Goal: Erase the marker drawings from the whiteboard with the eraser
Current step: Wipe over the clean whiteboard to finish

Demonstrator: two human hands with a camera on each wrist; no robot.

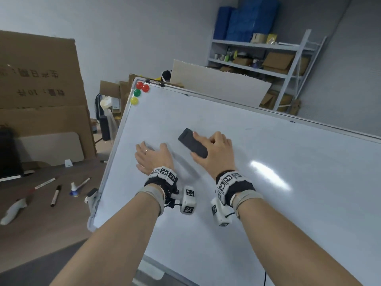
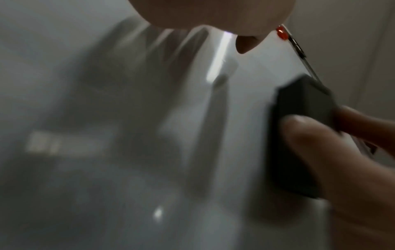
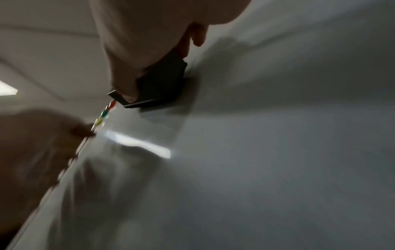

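On the whiteboard (image 1: 268, 182), left hand (image 1: 153, 156) flat, right hand (image 1: 216, 149) gripping eraser (image 1: 191, 142), magnets (image 1: 139, 92) beyond.

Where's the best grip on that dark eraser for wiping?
Probably across its long sides near the lower end, coming from below right, as the right hand does now. The eraser is a long flat block lying slantwise on the whiteboard, so gripping its width allows flat pressing.

Glossy smooth whiteboard (image 1: 237, 182); matt dark eraser (image 1: 190, 142).
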